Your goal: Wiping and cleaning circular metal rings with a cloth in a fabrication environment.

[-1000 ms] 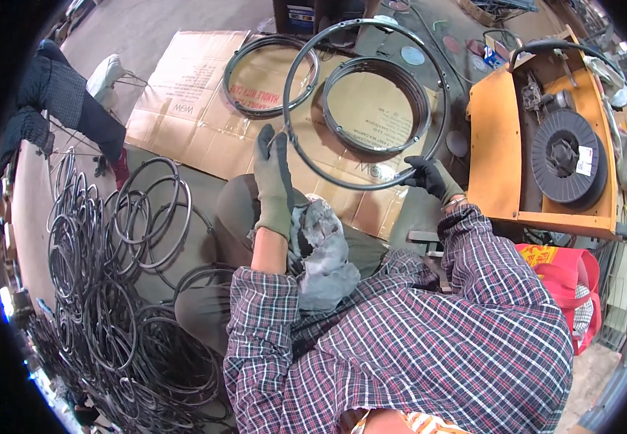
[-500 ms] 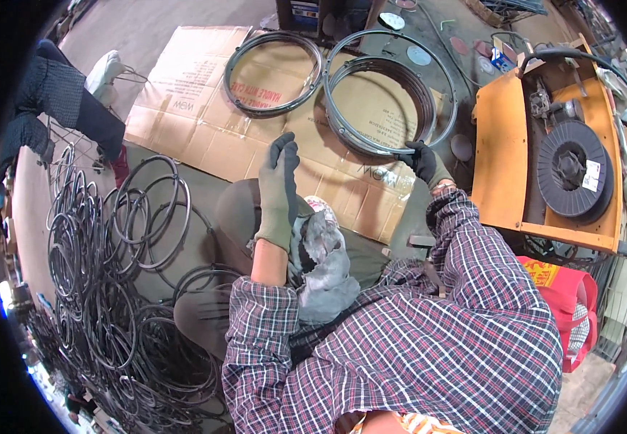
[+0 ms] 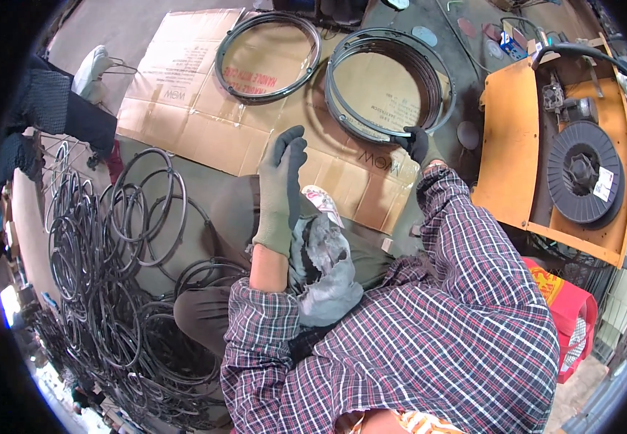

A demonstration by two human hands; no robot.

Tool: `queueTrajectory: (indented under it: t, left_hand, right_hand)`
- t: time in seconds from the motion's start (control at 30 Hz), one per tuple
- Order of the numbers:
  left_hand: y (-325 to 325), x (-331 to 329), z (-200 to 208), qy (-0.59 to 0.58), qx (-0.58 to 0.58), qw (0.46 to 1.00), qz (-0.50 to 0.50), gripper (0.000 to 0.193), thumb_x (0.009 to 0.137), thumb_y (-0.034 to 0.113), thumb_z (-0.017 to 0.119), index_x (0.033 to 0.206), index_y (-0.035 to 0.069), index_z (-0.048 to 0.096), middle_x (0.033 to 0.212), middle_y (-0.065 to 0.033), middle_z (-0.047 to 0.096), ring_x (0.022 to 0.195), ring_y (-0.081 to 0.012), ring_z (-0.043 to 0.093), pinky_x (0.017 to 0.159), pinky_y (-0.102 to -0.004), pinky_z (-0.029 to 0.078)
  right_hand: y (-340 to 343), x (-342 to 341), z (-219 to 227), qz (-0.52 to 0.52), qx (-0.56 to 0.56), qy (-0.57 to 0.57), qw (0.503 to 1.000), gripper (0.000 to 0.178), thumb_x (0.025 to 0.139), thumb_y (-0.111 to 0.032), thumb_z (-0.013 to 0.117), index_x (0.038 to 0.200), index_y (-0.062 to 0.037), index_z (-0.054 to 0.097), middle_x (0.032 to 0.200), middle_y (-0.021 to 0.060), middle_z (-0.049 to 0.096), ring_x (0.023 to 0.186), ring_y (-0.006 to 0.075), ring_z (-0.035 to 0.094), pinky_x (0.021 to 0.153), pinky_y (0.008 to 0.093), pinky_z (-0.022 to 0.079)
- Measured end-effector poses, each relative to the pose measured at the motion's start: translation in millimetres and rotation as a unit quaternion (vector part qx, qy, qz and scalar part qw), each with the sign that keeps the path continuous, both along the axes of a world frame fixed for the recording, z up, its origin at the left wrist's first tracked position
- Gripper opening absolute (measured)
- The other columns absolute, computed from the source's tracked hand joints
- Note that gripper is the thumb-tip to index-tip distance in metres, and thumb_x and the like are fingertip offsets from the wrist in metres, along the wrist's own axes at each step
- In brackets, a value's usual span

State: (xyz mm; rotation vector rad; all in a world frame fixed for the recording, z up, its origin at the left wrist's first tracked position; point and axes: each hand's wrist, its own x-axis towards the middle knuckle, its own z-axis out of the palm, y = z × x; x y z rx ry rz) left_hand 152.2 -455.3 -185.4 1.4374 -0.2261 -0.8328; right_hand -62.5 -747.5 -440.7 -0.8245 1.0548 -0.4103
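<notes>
My right hand (image 3: pixel 422 147), in a grey glove with dark fingertips, is closed on the near edge of a thin metal ring (image 3: pixel 453 94). That ring lies tilted over a stack of dark metal rings (image 3: pixel 432 79) on the flattened cardboard (image 3: pixel 176 119). Over my knee, my left hand (image 3: pixel 282 170) is raised in a matching glove, its fingers extended and holding nothing. A second stack of rings (image 3: pixel 255 97) rests on the cardboard beyond it. Torn grey cloth (image 3: pixel 328 282) covers my lap beside my left wrist.
A big tangled heap of dark rings (image 3: pixel 96 289) fills the floor at left. To the right stands an orange machine casing (image 3: pixel 508 145) with a black wire spool (image 3: pixel 570 170), and near it a red bag (image 3: pixel 573 311). Another person's dark-clothed leg (image 3: pixel 86 126) shows at far left.
The ring in my right hand has come down closer onto the right stack. My left hand stays raised in nearly the same place. The view has shifted slightly.
</notes>
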Motion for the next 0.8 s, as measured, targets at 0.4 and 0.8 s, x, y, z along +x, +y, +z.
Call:
queueTrajectory:
  t: [0.4,0.8]
  left_hand:
    - [-9,-6,9,0.018,-0.003,0.999,-0.034,0.037,0.098,0.024,0.056,0.126,0.000,0.060,0.124,-0.0073,0.061,0.112,-0.0177,0.058,0.097,-0.0322,0.046]
    - [-10,-8,10,0.016,-0.004,0.999,-0.043,0.037,0.099,0.025,0.055,0.126,-0.001,0.060,0.124,-0.0081,0.062,0.111,-0.0174,0.059,0.097,-0.0319,0.046]
  right_hand:
    - [-4,-13,-16,-0.117,0.148,0.011,0.982,0.033,0.094,-0.009,0.051,0.117,0.0140,0.050,0.109,0.0297,0.064,0.092,0.0390,0.069,0.076,0.0366,0.062]
    - [1,-8,-10,-0.112,0.163,-0.038,0.979,0.038,0.099,-0.018,0.049,0.120,0.0132,0.049,0.109,0.0263,0.064,0.095,0.0374,0.068,0.078,0.0363,0.062]
